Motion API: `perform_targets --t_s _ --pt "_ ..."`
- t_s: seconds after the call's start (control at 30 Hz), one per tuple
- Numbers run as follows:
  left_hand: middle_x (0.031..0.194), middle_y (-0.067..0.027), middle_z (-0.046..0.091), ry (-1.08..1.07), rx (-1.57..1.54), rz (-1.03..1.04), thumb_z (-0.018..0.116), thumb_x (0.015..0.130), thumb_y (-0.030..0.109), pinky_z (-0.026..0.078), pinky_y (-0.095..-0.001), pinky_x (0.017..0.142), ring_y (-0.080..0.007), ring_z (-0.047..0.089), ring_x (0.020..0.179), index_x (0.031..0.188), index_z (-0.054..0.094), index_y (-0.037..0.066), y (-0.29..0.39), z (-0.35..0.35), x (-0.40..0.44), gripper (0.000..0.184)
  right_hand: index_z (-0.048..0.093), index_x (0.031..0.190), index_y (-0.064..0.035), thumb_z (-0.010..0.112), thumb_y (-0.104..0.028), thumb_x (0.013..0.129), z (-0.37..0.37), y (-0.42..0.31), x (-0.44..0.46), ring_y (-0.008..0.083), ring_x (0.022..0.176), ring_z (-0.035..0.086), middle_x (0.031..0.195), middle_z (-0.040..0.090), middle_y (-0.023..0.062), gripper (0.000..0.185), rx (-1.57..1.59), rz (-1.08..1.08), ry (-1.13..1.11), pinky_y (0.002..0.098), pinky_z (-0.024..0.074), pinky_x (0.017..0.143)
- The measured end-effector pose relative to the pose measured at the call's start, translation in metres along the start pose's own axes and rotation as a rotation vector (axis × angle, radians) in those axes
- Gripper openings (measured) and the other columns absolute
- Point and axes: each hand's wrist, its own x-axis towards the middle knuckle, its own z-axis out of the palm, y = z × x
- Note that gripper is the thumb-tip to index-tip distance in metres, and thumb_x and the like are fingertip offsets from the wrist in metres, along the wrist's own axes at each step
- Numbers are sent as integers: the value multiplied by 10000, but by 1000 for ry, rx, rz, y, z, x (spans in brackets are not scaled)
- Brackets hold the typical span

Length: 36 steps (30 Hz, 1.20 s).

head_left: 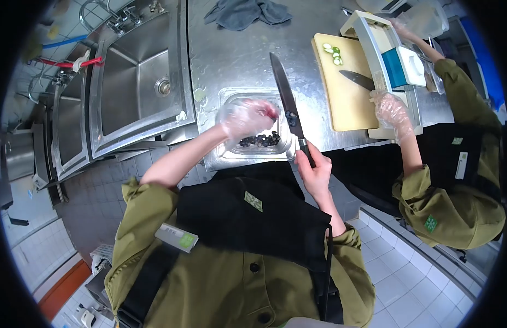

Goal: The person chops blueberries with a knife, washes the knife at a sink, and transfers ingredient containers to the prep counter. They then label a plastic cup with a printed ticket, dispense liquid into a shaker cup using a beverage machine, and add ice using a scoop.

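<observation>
A gloved hand, my left hand, is over the left part of a shallow clear tray, its fingers smeared by motion. Something reddish shows at its fingertips, too blurred to name. Small dark sliced pieces lie in the tray just below that hand. My right hand, bare, is wrapped round the black handle of a large knife. The blade points away from me across the tray's right edge, and a few dark pieces cling to it near the handle.
A grey cloth lies at the counter's far edge. Steel sinks are on the left. At right, a co-worker's gloved hand holds a knife over a yellow cutting board with green slices, beside a white-and-teal device.
</observation>
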Motion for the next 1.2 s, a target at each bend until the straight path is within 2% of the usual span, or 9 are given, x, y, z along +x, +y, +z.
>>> perform_targets --t_s 0.03,0.27,0.47,0.5,0.6,0.7,0.83,1.03,1.2 --pt "852 -47 574 -54 -379 -132 571 719 -22 452 -228 739 -124 532 831 853 572 16 12 -9 -9 140 537 1003 56 570 -24 761 -1 0 -2 83 535 546 601 578 63 257 1 7 -19 208 427 513" --pt "959 -124 538 6 -1095 -36 547 773 6 455 -262 846 -213 540 918 980 507 -42 4 -17 -28 216 536 1009 52 576 -39 761 4 -14 -3 89 501 535 569 559 54 267 -3 -45 -161 206 418 495" --pt "1013 -154 527 41 -1147 -47 543 789 23 458 -273 846 -230 535 945 1001 495 -51 2 -20 -38 230 532 1016 58 561 -34 770 5 -20 -1 80 491 521 558 546 41 265 7 -51 -186 205 412 484" --pt "985 -141 545 71 -1127 -70 539 792 22 476 -267 807 -216 554 898 992 509 -39 8 -19 -40 212 532 1020 57 558 -33 772 5 -22 -1 77 489 516 556 543 37 265 12 -43 -190 203 410 481" --pt "918 -123 574 67 -1009 -124 556 787 39 489 -253 752 -191 576 824 956 534 -31 13 -21 -41 185 531 1036 46 548 -38 782 6 -26 0 62 482 495 553 532 19 269 78 42 -211 197 400 473" --pt "820 -94 597 18 -655 -181 585 771 56 483 -237 674 -154 581 742 907 564 -18 22 -18 -43 157 530 1046 37 543 -51 791 8 -34 5 51 474 474 555 528 10 271 105 100 -242 191 386 461" --pt "732 -61 602 -125 -520 -188 613 738 57 444 -223 606 -113 563 680 861 588 5 24 -19 -44 136 531 1046 34 541 -65 796 13 -38 10 46 467 460 555 526 11 269 97 122 -260 189 378 452" --pt "774 -77 606 -28 -478 -171 627 721 68 455 -228 662 -134 571 722 890 584 -3 18 -16 -43 188 534 1040 31 547 -67 792 10 -38 9 49 469 464 564 538 15 267 96 102 -221 195 388 464" --pt "925 -121 583 67 -795 -117 611 739 66 462 -267 787 -184 570 863 970 544 -33 15 -17 -44 259 533 1035 35 555 -57 782 8 -38 8 77 503 521 584 563 46 269 13 13 -200 210 422 503"
